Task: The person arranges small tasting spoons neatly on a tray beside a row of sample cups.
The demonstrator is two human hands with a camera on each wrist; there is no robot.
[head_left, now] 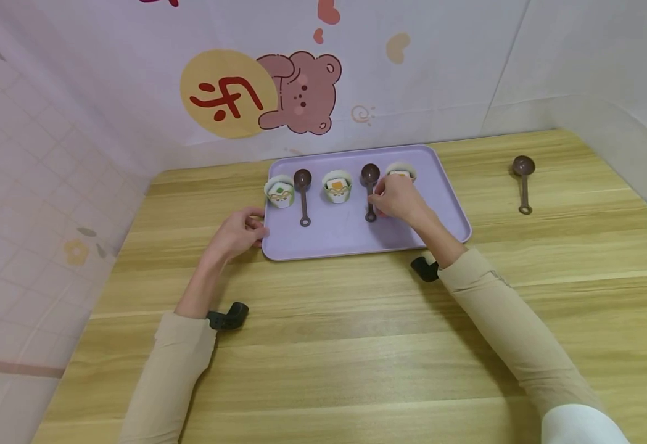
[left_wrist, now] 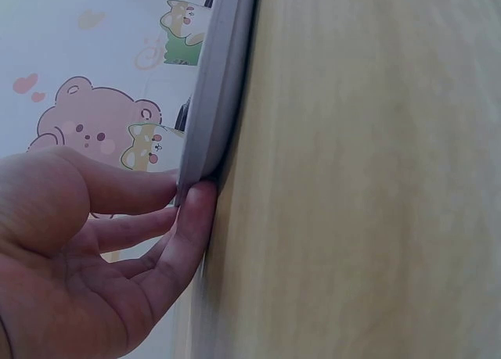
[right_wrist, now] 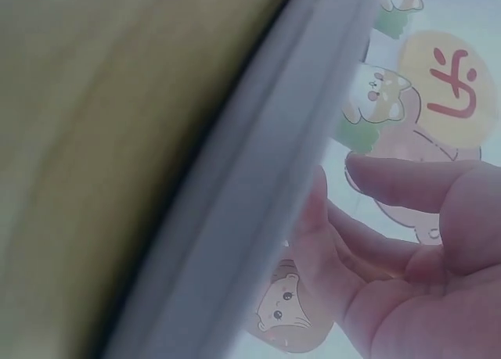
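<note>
The left edge of the tray (head_left: 323,239) is pinched by the left hand (head_left: 237,232); light pressure is best used there, so that nothing is tipped. The right hand (head_left: 404,198) is held loosely bent beside the spoon (head_left: 370,173), thumb and finger slightly parted. The spoon lies on the tray between the middle cup (head_left: 337,192) and the right cup (head_left: 401,167); it is best straightened gently, both cups left untouched.

Beige sleeves (head_left: 514,333), black wrist cameras (head_left: 233,316), white fabric (head_left: 581,425)
</note>
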